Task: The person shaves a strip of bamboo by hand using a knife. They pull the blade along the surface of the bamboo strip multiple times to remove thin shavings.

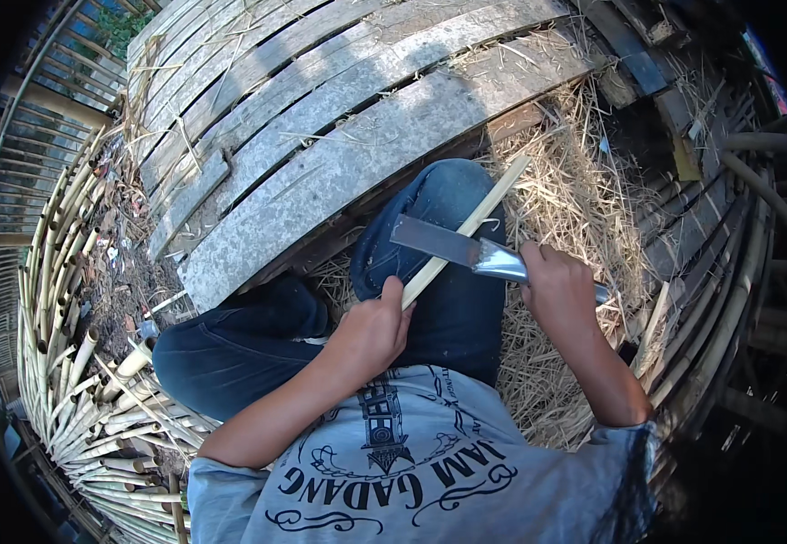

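My left hand point(373, 328) is closed around the near end of a pale split bamboo strip point(496, 196), thumb along it. The strip slants up and to the right over my bent knee in blue jeans point(452, 195). In my right hand point(560, 286) is a knife, gripped by its shiny metal handle. Its broad, square-ended blade point(434, 242) points left and lies across the middle of the strip. A thin curled shaving point(491, 223) shows beside the strip, just above the blade. The lower end of the strip is hidden in my left fist.
A low platform of weathered planks point(339, 159) stands in front of me. Straw-like bamboo shavings point(584, 181) cover the ground at right. Many cut bamboo poles point(107, 444) are piled at left, with a bamboo fence point(12, 218) behind. More long poles point(729, 308) lie at the right.
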### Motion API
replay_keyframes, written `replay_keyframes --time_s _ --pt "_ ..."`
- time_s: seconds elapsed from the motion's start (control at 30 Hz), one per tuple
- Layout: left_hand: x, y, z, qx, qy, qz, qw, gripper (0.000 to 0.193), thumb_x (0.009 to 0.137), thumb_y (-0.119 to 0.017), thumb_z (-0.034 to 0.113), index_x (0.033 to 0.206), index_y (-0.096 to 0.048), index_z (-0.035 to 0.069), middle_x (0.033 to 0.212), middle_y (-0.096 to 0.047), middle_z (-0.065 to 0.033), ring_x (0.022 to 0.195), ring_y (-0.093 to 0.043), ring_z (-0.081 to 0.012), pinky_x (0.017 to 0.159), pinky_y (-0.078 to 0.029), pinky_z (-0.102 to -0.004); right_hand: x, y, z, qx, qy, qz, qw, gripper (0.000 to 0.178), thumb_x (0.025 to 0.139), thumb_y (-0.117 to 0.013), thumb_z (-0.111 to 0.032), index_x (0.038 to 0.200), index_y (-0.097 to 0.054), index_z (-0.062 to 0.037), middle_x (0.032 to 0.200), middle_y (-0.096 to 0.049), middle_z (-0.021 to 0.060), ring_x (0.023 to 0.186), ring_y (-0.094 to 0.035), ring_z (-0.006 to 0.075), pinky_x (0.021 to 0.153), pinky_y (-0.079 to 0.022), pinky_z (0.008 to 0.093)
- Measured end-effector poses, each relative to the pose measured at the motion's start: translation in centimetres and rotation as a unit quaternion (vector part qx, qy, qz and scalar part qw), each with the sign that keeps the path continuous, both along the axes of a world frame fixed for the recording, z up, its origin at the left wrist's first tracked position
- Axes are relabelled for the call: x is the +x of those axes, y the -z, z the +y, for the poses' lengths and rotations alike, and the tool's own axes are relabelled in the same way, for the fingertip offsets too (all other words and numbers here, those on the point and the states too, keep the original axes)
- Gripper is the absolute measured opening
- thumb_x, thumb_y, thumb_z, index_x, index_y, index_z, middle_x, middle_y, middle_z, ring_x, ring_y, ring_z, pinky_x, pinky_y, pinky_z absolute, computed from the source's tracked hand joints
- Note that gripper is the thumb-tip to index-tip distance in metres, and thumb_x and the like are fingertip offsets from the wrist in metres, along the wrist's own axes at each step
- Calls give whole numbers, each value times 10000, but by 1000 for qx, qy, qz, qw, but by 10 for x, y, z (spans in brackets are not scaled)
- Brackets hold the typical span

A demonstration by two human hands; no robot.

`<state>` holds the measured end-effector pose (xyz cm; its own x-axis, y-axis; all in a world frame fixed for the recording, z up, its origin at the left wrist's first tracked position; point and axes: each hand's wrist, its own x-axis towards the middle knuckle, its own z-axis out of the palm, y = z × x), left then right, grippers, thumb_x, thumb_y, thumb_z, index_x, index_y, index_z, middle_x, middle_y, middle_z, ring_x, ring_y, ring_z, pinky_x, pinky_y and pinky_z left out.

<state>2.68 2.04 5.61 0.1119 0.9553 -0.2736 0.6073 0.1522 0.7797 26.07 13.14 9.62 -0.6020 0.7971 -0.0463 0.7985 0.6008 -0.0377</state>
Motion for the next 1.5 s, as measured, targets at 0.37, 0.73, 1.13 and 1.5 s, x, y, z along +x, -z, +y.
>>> replay_keyframes --time_s 0.37,0.73,1.13,1.5 --pt "3 -3 -4 -19 2 29 999 189 969 -514 118 956 -378 -13 636 -562 -308 645 -582 -514 556 -442 -566 29 22 31 22 64 34 997 325 626 -718 6 900 -560 -71 741 -613 119 687 -643 316 605 -506 437" --pt "5 -5 -4 -28 3 16 999 175 962 -515 95 966 -376 -12 643 -566 -310 652 -584 -514 552 -438 -567 32 21 45 44 79 36 995 245 653 -694 -12 826 -528 -62 710 -612 99 657 -652 275 566 -520 387" --pt "9 8 -18 -32 0 55 998 178 953 -528 95 944 -386 -13 619 -564 -294 617 -586 -499 537 -445 -564 36 30 33 69 32 67 995 178 668 -655 -9 809 -557 -52 695 -620 109 646 -655 291 551 -517 386" --pt "13 8 -20 -45 -18 35 998 174 954 -527 92 953 -388 -13 633 -560 -307 636 -578 -510 547 -434 -575 67 40 66 113 -5 50 992 136 716 -686 -83 776 -567 -55 704 -657 131 637 -666 313 578 -522 420"
